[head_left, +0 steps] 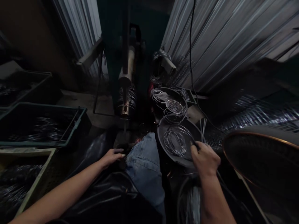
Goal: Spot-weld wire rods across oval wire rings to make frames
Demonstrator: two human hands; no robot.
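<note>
My right hand (205, 158) is closed in a pinch at the rim of a dark round pan (167, 152) that holds several thin wire rings (175, 140). A few straight wires (203, 125) stick up just above that hand. My left hand (111, 156) rests with fingers stretched out on a dark surface beside my jeans-covered knee (144, 161). It holds nothing. A second pan (171, 93) farther back carries more wire rings (174, 107).
A green machine with a cylinder wound in wire (126, 99) stands straight ahead. Green crates (42, 124) with dark wire parts are stacked at the left. A large round fan guard (261, 155) sits at the right. Corrugated metal sheets (233, 37) form the wall behind.
</note>
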